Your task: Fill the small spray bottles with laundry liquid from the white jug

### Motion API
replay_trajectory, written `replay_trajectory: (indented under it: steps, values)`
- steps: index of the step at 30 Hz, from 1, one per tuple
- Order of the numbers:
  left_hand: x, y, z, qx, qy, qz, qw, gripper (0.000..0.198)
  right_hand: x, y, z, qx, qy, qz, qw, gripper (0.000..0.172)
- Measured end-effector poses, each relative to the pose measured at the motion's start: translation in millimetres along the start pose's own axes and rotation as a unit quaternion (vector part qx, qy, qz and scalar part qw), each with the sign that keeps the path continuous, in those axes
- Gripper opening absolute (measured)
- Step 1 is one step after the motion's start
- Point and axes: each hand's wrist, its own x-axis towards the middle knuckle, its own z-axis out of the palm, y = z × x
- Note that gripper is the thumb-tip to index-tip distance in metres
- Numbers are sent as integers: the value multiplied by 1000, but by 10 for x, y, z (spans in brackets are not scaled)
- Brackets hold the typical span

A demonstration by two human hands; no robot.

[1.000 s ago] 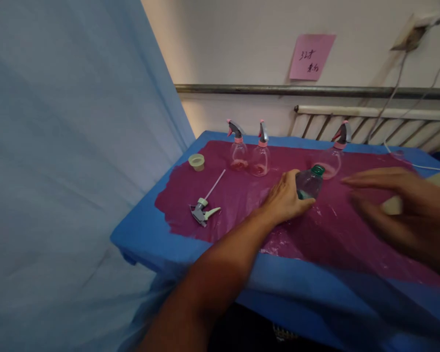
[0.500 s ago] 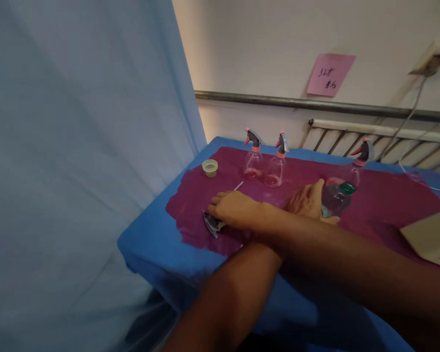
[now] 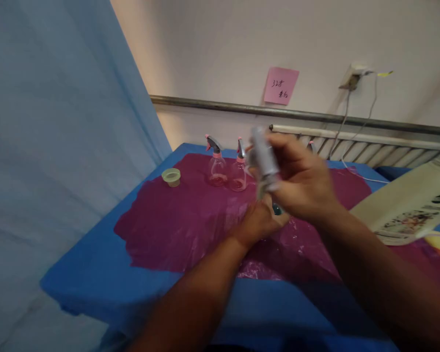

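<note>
Raised over the purple sheet, my right hand (image 3: 297, 171) is closed around a grey spray head (image 3: 264, 159), which is blurred by motion. Just below it, my left hand (image 3: 258, 220) is wrapped round a clear spray bottle; only a bit of its green top (image 3: 276, 209) shows between my fingers. The spray head is directly above the bottle, and I cannot tell whether they touch. Behind my hands stand two clear spray bottles with pink and grey heads, one on the left (image 3: 217, 168) and one on the right (image 3: 237, 173). A third spray bottle's head (image 3: 311, 145) shows behind my right hand.
A small pale green cup (image 3: 171, 177) stands on the left of the purple sheet (image 3: 161, 220), which covers a blue table (image 3: 91, 264). A large cream jug (image 3: 407, 205) is at the right. A blue curtain (image 3: 58, 122) hangs left; cords (image 3: 346, 122) run down the wall.
My right hand has lifted the spray head from the sheet and carried it rightward above the bottle. My arms are no longer crossed. The view has turned to the right.
</note>
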Motion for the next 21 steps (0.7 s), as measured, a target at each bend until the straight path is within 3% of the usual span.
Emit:
replay_trajectory:
  steps: [4, 7, 13, 21]
  values:
    - [1, -40, -30, 34, -79, 83, 993, 89, -34, -156, -696, 13, 196, 62, 978, 33]
    - [5, -66, -34, 44, -113, 81, 989, 85, -128, -139, -957, 44, 260, 88, 961, 31]
    - [-12, -35, -64, 49, -127, 72, 988, 86, -365, 66, -1057, -9, 240, 125, 963, 33]
    - [-28, 17, -58, 28, -136, 96, 986, 85, -767, 582, -1045, 2, 93, 248, 964, 39]
